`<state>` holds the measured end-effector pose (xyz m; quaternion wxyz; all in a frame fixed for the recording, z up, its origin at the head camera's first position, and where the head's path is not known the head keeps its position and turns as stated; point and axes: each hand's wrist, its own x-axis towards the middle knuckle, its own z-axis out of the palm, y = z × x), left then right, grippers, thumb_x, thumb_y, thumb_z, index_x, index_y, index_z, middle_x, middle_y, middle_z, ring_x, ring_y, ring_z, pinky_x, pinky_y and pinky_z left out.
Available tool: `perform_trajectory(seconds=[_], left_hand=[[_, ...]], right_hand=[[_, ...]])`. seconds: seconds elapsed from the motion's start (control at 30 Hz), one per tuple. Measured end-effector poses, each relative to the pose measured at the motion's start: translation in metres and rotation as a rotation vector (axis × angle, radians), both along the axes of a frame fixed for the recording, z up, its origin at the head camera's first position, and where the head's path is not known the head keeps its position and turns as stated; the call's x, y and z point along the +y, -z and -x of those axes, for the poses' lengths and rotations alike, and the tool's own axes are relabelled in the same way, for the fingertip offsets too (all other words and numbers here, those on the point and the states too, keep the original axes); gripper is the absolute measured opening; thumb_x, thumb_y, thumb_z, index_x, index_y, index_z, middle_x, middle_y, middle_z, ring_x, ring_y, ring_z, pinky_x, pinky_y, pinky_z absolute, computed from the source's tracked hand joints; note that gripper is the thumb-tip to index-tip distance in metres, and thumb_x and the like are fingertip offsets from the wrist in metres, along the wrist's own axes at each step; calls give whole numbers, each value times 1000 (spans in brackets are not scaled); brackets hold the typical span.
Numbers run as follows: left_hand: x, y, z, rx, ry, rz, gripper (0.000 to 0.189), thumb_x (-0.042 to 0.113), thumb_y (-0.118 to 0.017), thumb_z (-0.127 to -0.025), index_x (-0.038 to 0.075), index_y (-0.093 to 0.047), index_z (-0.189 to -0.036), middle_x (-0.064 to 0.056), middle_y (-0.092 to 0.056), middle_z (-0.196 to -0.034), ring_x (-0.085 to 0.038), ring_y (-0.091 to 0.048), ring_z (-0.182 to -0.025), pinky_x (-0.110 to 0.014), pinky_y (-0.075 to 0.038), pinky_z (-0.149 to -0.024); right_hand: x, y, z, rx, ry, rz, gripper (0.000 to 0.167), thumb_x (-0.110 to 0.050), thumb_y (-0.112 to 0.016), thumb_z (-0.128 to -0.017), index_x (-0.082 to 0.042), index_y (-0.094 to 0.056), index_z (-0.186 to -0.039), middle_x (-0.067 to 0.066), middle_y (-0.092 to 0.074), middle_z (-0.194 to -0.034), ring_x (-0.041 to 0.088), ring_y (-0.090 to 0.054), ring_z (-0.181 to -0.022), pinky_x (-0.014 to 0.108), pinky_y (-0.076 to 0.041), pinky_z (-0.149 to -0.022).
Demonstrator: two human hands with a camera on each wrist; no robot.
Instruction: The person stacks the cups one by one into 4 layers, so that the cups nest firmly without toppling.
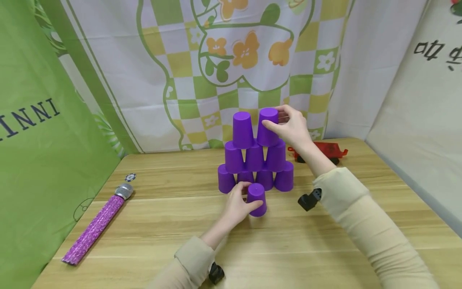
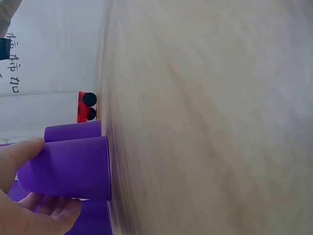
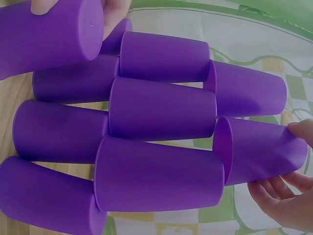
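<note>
Upside-down purple cups form a stacked pyramid: several at the bottom, a middle row with a cup [image 1: 234, 158] at its left end, and two on the third level. My right hand [image 1: 294, 127] pinches the right third-level cup [image 1: 268, 130] between thumb and fingers; in the right wrist view this cup [image 3: 259, 149] meets the row below. Beside it stands the left third-level cup [image 1: 243, 130]. In front of the pyramid, my left hand [image 1: 236, 206] grips another upside-down cup [image 2: 68, 166] by its sides. Whether that cup's rim touches the table cannot be told.
A glittery pink microphone [image 1: 97, 226] lies on the wooden table [image 1: 162, 233] at the left, near a small round chip [image 1: 130, 177]. Behind my right forearm is a red toy wagon [image 1: 326, 150]. Patterned cloth [image 1: 180, 80] hangs along the table's back edge.
</note>
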<state>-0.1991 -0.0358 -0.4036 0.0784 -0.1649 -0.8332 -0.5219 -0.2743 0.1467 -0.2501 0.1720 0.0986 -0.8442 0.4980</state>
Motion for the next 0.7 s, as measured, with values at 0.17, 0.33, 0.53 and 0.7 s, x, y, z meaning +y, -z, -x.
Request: perform_trajectory(seconds=[0.17, 0.33, 0.53, 0.7], left_hand=[[1, 0, 1, -12, -3, 12, 54, 13, -81, -70, -4, -54, -114, -19, -62, -110, -30, -63, -100, -37, -57, -85], [2, 1, 1, -9, -6, 21, 54, 15, -81, -70, -3, -55, -113, -19, -63, -109, -31, -63, -100, -40, -56, -86], [2, 1, 1, -15, -8, 6, 54, 14, -81, -70, -4, -55, -113, -19, -62, -109, -31, -63, -99, -43, -56, -87], [2, 2, 0, -23, -7, -5, 54, 13, -81, -69, -4, -55, -113, -19, -62, -109, -32, -63, -100, -43, -55, -88]], right_hand=[[0, 4, 2, 15, -1, -16, 53, -29, -71, -83, -2, -54, -125, 20, -59, -116, 34, -59, -108, 44, -50, -94], [-2, 5, 3, 18, 16, -31, 53, -28, -71, -82, -2, -54, -125, 20, -60, -118, 34, -59, -108, 44, -50, -94], [-3, 5, 2, 9, 23, -40, 56, -29, -71, -82, -1, -52, -127, 20, -59, -120, 34, -58, -110, 44, -50, -95], [-3, 5, 1, -9, 34, -48, 58, -30, -71, -82, -1, -51, -128, 21, -59, -121, 33, -58, -110, 45, -49, -95]])
